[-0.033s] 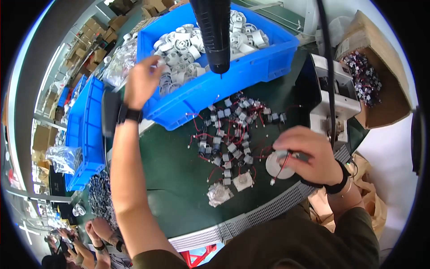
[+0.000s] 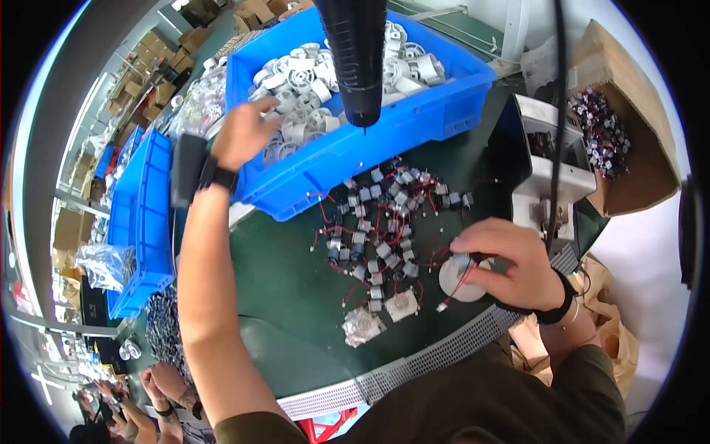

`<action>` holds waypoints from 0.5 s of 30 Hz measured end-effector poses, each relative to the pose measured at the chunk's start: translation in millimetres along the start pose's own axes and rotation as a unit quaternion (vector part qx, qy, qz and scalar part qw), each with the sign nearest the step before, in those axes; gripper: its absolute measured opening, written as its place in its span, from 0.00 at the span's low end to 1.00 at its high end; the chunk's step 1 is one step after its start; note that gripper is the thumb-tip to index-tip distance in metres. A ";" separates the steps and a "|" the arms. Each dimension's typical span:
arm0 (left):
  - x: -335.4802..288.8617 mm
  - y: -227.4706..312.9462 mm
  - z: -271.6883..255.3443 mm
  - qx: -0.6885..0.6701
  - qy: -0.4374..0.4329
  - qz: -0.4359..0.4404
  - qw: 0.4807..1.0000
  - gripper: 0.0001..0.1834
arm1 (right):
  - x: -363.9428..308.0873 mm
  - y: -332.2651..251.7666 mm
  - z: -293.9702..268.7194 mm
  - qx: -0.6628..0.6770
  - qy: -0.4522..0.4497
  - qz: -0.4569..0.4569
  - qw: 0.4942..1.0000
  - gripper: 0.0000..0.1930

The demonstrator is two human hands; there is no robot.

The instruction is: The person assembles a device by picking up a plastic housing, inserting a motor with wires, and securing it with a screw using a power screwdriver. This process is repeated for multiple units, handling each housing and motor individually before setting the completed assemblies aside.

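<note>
My left hand (image 2: 248,135) is over the left wall of a blue bin (image 2: 347,159) heaped with white round plastic parts (image 2: 302,78). Its finger and thumb are apart beside the parts, and I see nothing between them. In my right hand (image 2: 510,263), thumb and fingers pinch a small grey motor (image 2: 461,260) whose red and black wires hang to a white plug. Just under it lies a white disc (image 2: 452,285), partly covered by the hand. Many similar motors (image 2: 384,214) with wires are piled on the green table between my hands.
A black electric screwdriver (image 2: 359,81) hangs over the bin. Two crumpled whitish lumps (image 2: 364,325) lie near the front edge. At right stand a white-and-black fixture (image 2: 543,170) and a cardboard box (image 2: 643,140) of small parts. Other people's hands (image 2: 166,381) show at lower left.
My left hand has shifted slightly to the right, its fingers spreading near the white parts. In my right hand the motor has turned a little, and its plug has swung left.
</note>
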State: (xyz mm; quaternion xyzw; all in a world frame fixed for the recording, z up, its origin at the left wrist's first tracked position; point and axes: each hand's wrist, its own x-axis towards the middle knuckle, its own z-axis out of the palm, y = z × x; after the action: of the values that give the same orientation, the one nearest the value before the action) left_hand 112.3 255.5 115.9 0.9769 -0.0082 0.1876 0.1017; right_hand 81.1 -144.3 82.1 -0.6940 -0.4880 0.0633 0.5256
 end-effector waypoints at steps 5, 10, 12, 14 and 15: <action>56.0 -37.8 38.0 0.153 -0.362 0.031 0.919 0.35 | 4.9 9.7 3.1 0.000 0.026 -0.020 0.999 0.15; 58.0 -36.3 57.1 0.168 -0.342 0.051 0.923 0.36 | -0.9 16.2 -3.8 0.014 0.029 -0.009 0.999 0.14; 51.9 -32.3 30.0 0.145 -0.254 0.016 0.956 0.35 | -3.1 11.3 -6.1 0.010 0.016 -0.004 1.000 0.15; 48.8 -19.3 1.5 0.061 -0.153 -0.048 0.985 0.35 | -11.3 10.5 -7.7 0.008 0.030 0.005 0.999 0.15; 44.0 -6.8 -9.5 0.022 -0.132 -0.103 0.986 0.36 | -15.8 11.5 -9.4 0.005 0.041 0.015 0.999 0.15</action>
State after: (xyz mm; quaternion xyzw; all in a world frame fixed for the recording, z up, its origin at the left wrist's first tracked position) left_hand 150.2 265.1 139.4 0.9907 0.0836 0.0454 0.0969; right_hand 85.7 -162.1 70.4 -0.7006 -0.4555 0.0453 0.5473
